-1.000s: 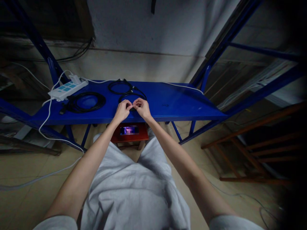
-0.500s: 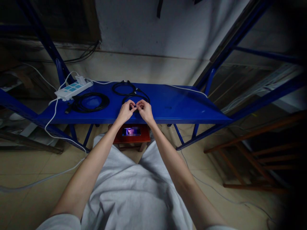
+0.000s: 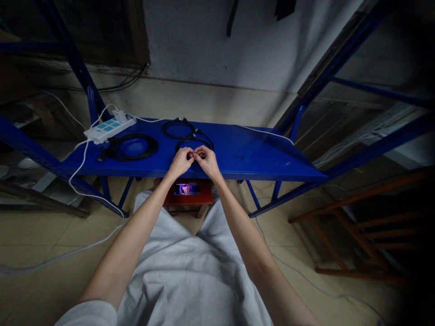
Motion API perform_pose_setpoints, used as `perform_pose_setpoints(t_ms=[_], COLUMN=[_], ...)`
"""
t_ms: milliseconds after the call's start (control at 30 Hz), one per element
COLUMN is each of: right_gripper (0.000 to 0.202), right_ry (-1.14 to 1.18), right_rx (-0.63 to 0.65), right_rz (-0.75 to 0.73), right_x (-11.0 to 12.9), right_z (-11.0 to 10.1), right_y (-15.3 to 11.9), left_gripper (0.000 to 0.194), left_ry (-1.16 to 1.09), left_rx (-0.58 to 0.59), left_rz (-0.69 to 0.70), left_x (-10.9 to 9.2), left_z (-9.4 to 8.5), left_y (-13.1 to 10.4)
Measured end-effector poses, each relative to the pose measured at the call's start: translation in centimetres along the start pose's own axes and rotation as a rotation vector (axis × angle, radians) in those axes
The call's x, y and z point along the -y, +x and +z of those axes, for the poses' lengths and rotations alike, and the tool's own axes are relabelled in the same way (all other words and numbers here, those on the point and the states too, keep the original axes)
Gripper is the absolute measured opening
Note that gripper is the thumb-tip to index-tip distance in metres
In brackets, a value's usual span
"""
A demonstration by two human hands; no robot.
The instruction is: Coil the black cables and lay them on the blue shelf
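My left hand (image 3: 181, 161) and my right hand (image 3: 207, 161) meet fingertip to fingertip over the front part of the blue shelf (image 3: 258, 154). Both are closed in a pinch; whatever lies between the fingers is too small and dark to make out. Just behind them a black cable loop (image 3: 205, 133) lies on the shelf, partly covered by the fingers. Another black coil (image 3: 164, 130) is farther back, touching or near the first. A thicker black cable coil (image 3: 149, 154) rests to the left.
A white power strip (image 3: 110, 129) with a plugged-in white cord sits at the shelf's left end. A small dark tie-like piece (image 3: 239, 157) lies right of my hands. Below, a phone (image 3: 186, 189) rests on a red stool (image 3: 204, 198). Blue posts flank the shelf.
The whole view has shifted slightly. My hands remain together, with the fingertips a little closer to each other. The cables lie as before.
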State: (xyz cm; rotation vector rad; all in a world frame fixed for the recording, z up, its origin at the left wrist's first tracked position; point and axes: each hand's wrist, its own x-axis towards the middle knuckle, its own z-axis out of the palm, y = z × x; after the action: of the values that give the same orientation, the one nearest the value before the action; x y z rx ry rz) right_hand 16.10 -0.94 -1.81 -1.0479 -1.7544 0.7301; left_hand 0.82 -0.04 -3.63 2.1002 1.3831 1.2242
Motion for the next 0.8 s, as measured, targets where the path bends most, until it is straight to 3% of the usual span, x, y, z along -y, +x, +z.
perform_pose_setpoints(t_ms=[467,667,800], right_gripper=[0.016,0.031,0.025], right_ry=[0.083,0.121,0.144], right_rx=[0.007,-0.032,-0.055], right_rz=[-0.012,0.023,-0.031], right_x=[1.0,0.0,-1.1], right_z=[-0.4,-0.5,-0.1], right_y=[-0.2,-0.1,0.1], left_gripper=[0.009,0.015,0.015], left_ry=[0.031,0.016,0.029], left_rx=[-0.030,-0.029,-0.015], left_rz=[-0.043,-0.044,-0.017], left_x=[0.3,0.1,-0.2], left_z=[0.2,0.1,-0.2], left_y=[0.0,0.0,-0.2])
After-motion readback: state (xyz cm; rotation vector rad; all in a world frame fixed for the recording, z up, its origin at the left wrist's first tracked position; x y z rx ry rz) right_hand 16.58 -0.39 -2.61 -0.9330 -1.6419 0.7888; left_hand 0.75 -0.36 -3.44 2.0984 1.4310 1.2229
